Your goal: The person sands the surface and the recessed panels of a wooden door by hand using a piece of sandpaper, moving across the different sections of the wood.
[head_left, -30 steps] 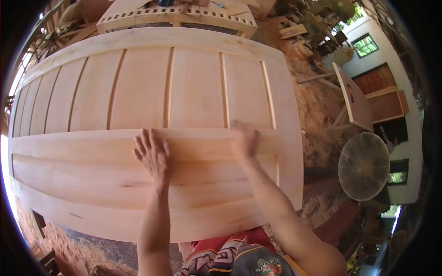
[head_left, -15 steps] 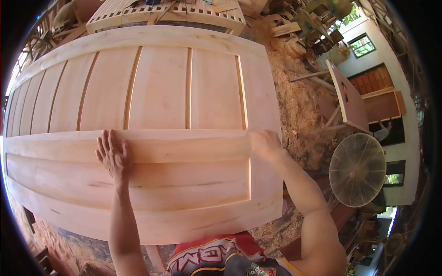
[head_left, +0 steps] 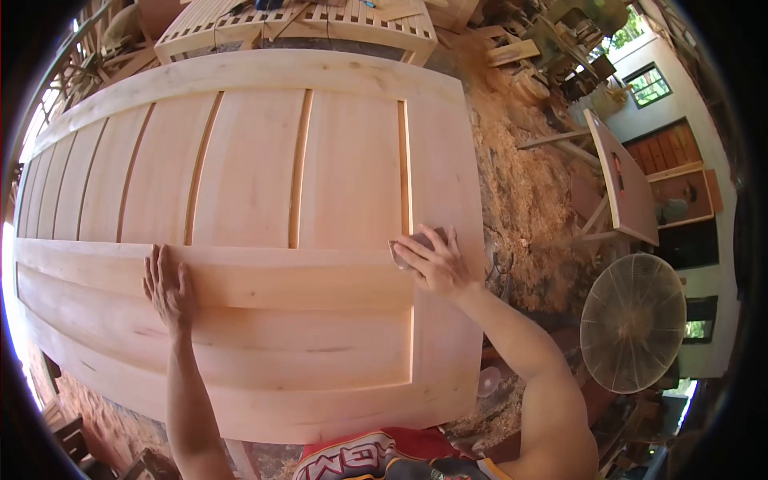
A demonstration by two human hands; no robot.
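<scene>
A large pale wooden panel door [head_left: 448, 160] with grooved slats lies flat in front of me. My left hand [head_left: 169, 292] rests on its middle rail, fingers apart and nothing held. Under the fingers of my right hand [head_left: 434, 260] is a small brown block [head_left: 398, 254], which looks like a sanding block. That hand presses it on the door where the rail meets the right-hand stile, just below the end of the last groove.
A round mesh fan [head_left: 633, 323] stands at the right, near a propped board [head_left: 622, 178]. Wood shavings [head_left: 516, 184] cover the floor. Behind the door is a slatted wooden piece [head_left: 296, 30]. Part of a person shows near the far doorway.
The view has shifted, so the door sits slightly lower. My right hand, blurred before, has moved a little left on the rail's end, and the brown block now shows.
</scene>
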